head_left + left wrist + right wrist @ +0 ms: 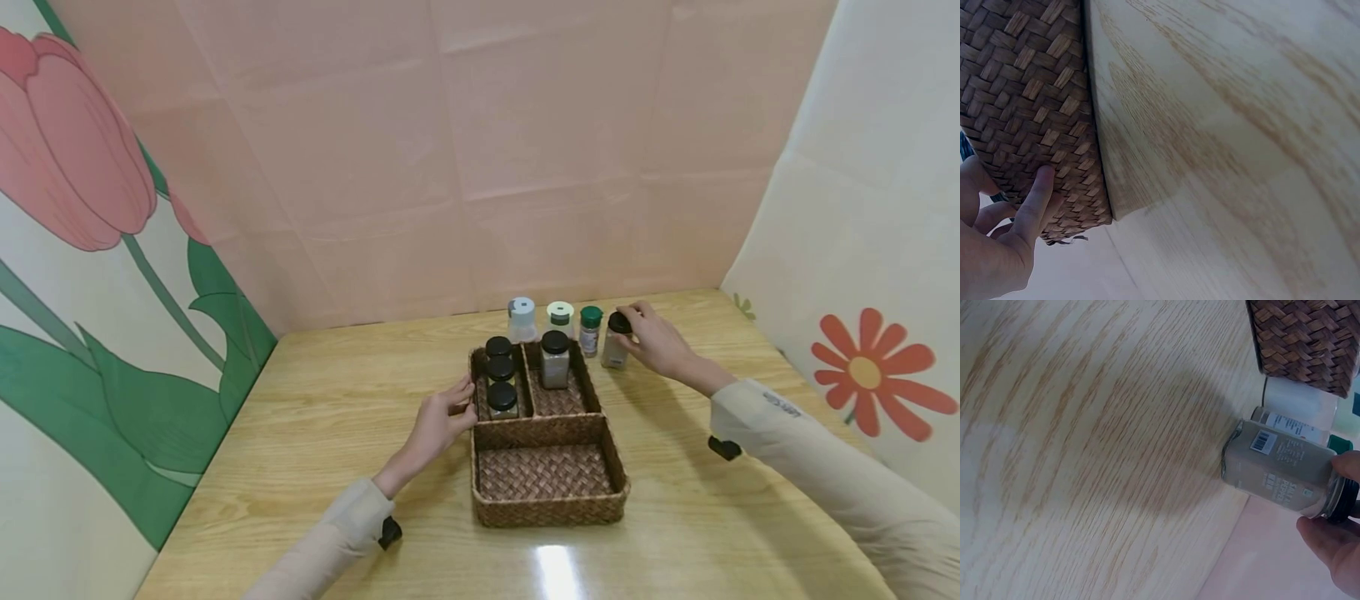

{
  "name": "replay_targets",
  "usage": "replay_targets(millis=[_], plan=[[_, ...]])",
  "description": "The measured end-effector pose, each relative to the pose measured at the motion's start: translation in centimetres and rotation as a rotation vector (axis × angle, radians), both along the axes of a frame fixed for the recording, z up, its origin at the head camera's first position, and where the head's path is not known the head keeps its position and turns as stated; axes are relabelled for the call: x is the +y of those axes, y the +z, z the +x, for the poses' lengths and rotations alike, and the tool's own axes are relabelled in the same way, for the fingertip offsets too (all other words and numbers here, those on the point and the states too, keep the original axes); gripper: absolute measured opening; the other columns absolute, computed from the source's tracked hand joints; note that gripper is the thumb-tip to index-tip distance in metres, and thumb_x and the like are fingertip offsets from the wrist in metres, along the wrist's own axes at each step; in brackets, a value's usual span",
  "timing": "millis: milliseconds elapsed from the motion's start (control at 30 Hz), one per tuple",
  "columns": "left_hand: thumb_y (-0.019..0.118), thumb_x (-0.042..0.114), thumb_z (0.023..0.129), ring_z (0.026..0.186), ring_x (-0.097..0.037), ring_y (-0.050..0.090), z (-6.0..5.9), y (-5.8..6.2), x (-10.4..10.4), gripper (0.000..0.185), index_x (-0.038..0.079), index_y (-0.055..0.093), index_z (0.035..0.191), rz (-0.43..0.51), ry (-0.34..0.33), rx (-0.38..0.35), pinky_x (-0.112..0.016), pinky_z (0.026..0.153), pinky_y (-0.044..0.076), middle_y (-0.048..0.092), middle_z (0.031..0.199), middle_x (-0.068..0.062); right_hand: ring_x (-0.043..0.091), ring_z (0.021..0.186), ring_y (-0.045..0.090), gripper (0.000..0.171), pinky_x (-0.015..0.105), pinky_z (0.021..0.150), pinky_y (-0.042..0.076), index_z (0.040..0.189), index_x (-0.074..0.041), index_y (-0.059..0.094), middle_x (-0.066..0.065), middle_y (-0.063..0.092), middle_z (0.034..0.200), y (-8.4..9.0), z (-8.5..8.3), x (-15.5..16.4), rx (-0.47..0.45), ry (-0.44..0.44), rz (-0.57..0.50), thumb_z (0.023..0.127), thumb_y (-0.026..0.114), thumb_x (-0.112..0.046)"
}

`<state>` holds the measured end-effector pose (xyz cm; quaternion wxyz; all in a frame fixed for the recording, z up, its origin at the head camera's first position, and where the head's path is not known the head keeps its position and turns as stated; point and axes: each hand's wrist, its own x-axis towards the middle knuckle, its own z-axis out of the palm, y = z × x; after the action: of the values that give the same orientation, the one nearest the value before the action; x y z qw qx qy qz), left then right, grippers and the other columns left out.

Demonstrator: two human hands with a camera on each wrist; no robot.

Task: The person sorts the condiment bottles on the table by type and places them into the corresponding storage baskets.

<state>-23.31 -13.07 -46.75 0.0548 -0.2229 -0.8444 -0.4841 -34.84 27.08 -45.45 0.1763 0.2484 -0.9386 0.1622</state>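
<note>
Head view showed four jars already in the wicker basket (pixel 550 433), steadied by the left hand's (pixel 438 425) straight fingers, while the right hand's (pixel 654 337) grip closed on the black-capped spice jar (pixel 617 342), three bottles waiting beside it.

Four black-capped jars stand in the far compartments: three (pixel 501 375) in a row on the left, one (pixel 555 359) on the right. Behind them on the wooden surface (pixel 315 400) stand a grey-capped bottle (pixel 522 320), a white-capped jar (pixel 560 318) and a green-capped jar (pixel 590 330).
</note>
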Motion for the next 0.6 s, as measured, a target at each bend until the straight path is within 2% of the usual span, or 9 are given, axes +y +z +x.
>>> replay_targets(millis=[400,600], plan=[[0.058,-0.004,0.093,0.096,-0.028,0.07,0.05,0.07,0.01,0.039,-0.011,0.054,0.132,0.003,-0.005,0.009,-0.018,0.041,0.036,0.043,0.146,-0.024,0.039,0.081,0.061,0.054,0.052,0.062,0.052,0.138,0.012,0.046,0.031,0.047,0.118,-0.13,0.3,-0.12,0.01,-0.015,-0.038,0.094,0.068,-0.012],[0.058,-0.005,0.094,0.1,-0.029,0.069,0.09,0.11,0.03,0.04,-0.01,0.054,0.133,0.015,-0.005,-0.008,-0.018,0.043,0.038,0.042,0.146,-0.023,0.038,0.08,0.061,0.053,0.051,0.061,0.052,0.136,0.011,0.049,0.03,0.049,0.116,-0.27,0.32,-0.2,0.046,-0.007,-0.053,0.093,0.07,-0.012]])
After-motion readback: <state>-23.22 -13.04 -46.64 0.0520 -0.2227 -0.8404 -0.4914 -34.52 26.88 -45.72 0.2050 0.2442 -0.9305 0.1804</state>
